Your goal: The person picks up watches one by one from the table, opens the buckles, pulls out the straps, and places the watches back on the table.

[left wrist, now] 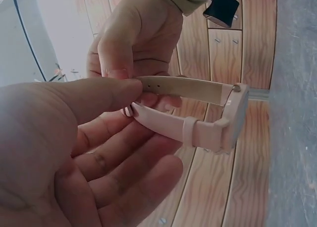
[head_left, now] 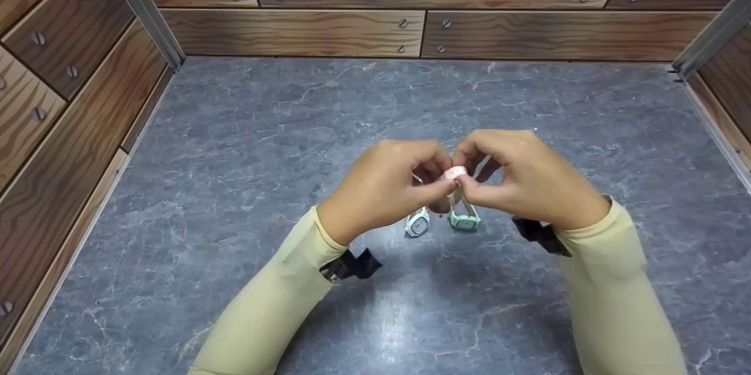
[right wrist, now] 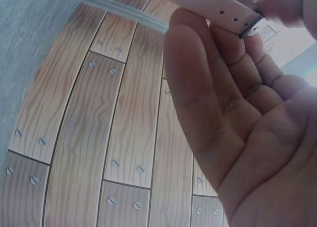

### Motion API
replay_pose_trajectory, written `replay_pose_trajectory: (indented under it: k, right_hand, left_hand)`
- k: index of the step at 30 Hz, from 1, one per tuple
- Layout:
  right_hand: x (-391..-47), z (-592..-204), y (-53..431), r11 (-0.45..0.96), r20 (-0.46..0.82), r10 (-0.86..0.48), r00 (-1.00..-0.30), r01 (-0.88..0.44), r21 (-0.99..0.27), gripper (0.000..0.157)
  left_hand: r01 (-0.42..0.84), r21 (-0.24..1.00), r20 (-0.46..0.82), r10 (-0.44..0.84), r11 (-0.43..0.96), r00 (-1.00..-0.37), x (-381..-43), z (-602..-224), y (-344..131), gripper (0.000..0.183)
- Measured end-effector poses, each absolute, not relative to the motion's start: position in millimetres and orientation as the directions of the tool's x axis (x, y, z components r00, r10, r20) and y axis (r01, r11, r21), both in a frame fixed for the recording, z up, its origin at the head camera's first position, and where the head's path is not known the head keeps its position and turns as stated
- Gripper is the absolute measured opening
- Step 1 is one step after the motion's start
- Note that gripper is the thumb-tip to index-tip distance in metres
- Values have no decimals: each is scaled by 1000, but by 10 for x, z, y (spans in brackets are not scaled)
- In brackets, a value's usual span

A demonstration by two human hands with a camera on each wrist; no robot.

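Observation:
A pink wristwatch (left wrist: 168, 123) is held up between both hands, its strap looped and its case hanging away from the fingers. My left hand (head_left: 393, 178) pinches the strap by the metal buckle (left wrist: 129, 110), thumb on top. From the other side my right hand (head_left: 516, 175) grips the same strap ends between thumb and fingers. Holes in the strap (right wrist: 223, 7) show beside the buckle in the right wrist view. In the head view the fingers hide most of this watch. Below the hands are a white watch (head_left: 418, 224) and a mint green watch (head_left: 464, 221).
The grey marbled tabletop (head_left: 264, 128) spreads around the hands. Wood-patterned panels (head_left: 334, 34) rise along the back and sides, with metal corner posts (head_left: 144, 8). Dark wrist devices (head_left: 352, 264) are strapped at both sleeves.

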State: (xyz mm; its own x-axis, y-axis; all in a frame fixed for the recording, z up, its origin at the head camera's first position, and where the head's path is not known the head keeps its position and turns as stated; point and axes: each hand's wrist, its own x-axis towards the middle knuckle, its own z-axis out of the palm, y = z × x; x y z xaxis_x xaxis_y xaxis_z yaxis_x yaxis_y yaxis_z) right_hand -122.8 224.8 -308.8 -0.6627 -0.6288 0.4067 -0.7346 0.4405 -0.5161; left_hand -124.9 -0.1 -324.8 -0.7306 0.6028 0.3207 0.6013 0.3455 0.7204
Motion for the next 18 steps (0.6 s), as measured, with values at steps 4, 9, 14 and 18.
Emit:
replay_pose_trajectory:
  k: [4,9,14,18]
  right_hand:
    - [-1221,-3113,2215,479,388,-622,-681,-722,-499,15]
    - [-1203,-3126,2192,522,331,-644,-689,-713,-468,13]
    - [-1199,-3121,2208,533,327,-662,-674,-730,-428,13]
    - [-1204,-3126,2207,538,330,-672,-663,-744,-397,12]
  left_hand:
    - [605,684,297,602,407,-741,-1239,-3244,-14,11]
    - [578,656,225,606,486,-763,-1217,-3233,-32,12]
    - [573,643,209,604,508,-769,-1214,-3223,-18,16]
    - [581,618,206,604,530,-770,-1208,-3220,-8,15]
